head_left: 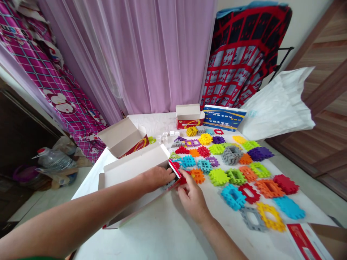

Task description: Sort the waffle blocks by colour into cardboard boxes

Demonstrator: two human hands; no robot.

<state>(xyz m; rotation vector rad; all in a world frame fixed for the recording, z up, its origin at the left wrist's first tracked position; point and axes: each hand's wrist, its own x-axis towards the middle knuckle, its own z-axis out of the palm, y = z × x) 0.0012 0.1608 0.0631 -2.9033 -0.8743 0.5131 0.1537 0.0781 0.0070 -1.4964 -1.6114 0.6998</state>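
A long cardboard box (143,164) lies open, its pale inside toward me and its red end to the right. My left hand (157,177) reaches over into that right end, its fingers bent against the end panel and partly hidden. From outside, my right hand (193,198) grips the same red end with thumb and fingers closed around it. Just beyond both hands lie an orange interlocking plastic piece (197,176) and light-blue pieces (189,161).
Several stacks of coloured interlocking pieces, such as a grey stack (232,155), cover the right of the white table (151,234). Smaller open boxes (189,121) (127,139), a blue box (225,118) and a white bag (279,104) stand behind. A flattened carton (306,240) is at front right.
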